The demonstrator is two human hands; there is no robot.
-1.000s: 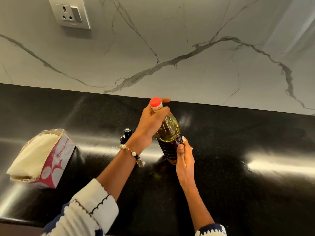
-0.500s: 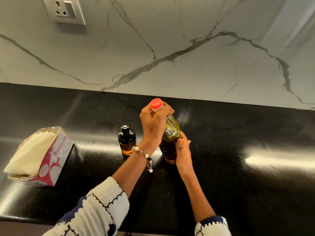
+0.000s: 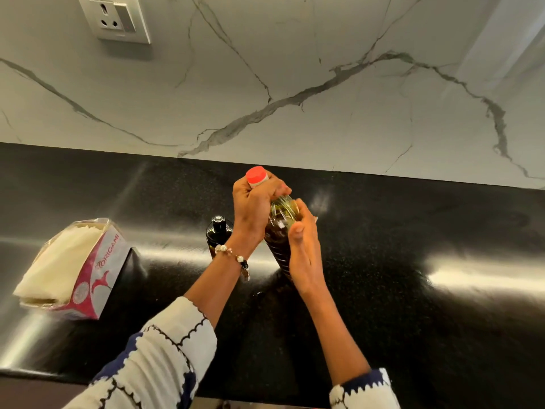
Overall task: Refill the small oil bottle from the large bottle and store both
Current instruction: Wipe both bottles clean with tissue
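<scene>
The large oil bottle (image 3: 278, 228), clear plastic with yellow-brown oil and a red cap (image 3: 256, 174), stands on the black counter (image 3: 413, 305). My left hand (image 3: 253, 208) is wrapped around its neck just under the cap. My right hand (image 3: 305, 255) rests against the bottle's right side, fingers fairly straight, steadying the body. Just to the left stands the small dark oil bottle (image 3: 217, 231) with a black top, partly hidden behind my left wrist.
An opened pink and white pack of paper napkins (image 3: 70, 270) lies on the counter at the left. A marble backsplash (image 3: 295, 98) with a wall socket (image 3: 116, 19) rises behind. The counter's front edge runs along the bottom.
My left hand has slid tighter around the large bottle's neck, and my right hand has moved up its side. The small bottle, hidden behind my wrist a second ago, shows more.
</scene>
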